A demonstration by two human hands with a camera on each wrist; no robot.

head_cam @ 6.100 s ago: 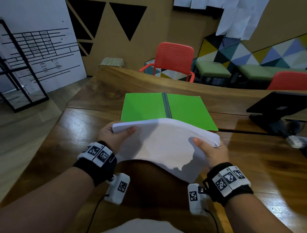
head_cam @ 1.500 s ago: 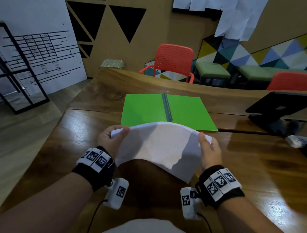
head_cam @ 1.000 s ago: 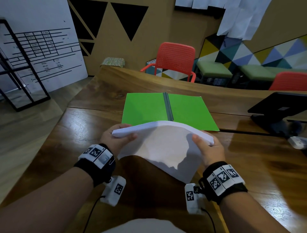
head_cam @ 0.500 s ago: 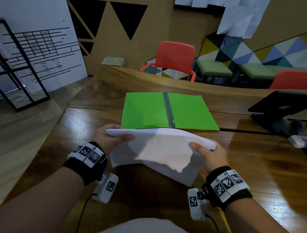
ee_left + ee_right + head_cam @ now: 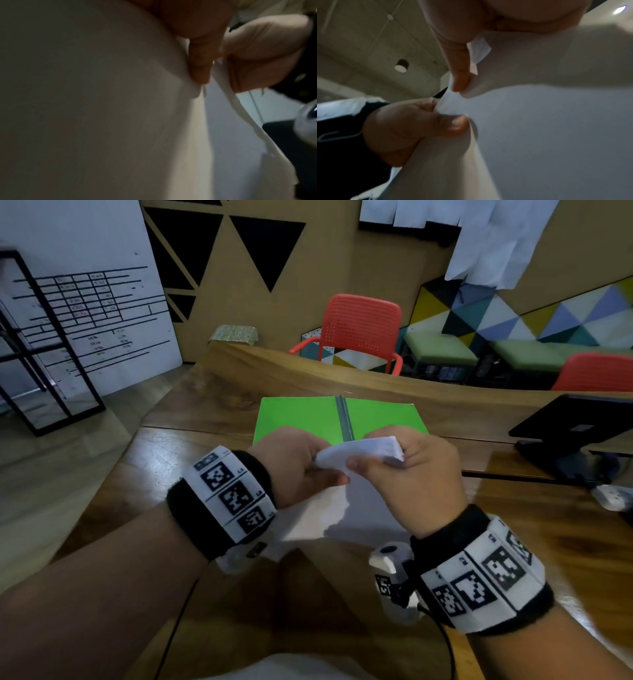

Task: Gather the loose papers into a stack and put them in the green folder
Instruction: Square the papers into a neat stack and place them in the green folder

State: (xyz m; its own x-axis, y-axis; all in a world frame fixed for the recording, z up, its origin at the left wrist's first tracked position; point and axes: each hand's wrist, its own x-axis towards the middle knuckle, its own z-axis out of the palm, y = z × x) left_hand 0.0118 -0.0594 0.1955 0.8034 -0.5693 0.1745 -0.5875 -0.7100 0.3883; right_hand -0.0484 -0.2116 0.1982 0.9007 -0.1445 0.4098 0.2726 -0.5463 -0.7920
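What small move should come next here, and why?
Probably carry the papers forward and lay them on the folder. Both the left hand and right hand pinch the stack's top edge, and the folder lies open just beyond.

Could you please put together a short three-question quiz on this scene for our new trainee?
1. True or false: the green folder lies open on the wooden table.
2. What do the left hand and the right hand hold?
3. The black stand is: A) on the folder, B) to its right, C) to its left?

Key: 1 true. 2 The paper stack, both hands close together at its top edge. 3 B.
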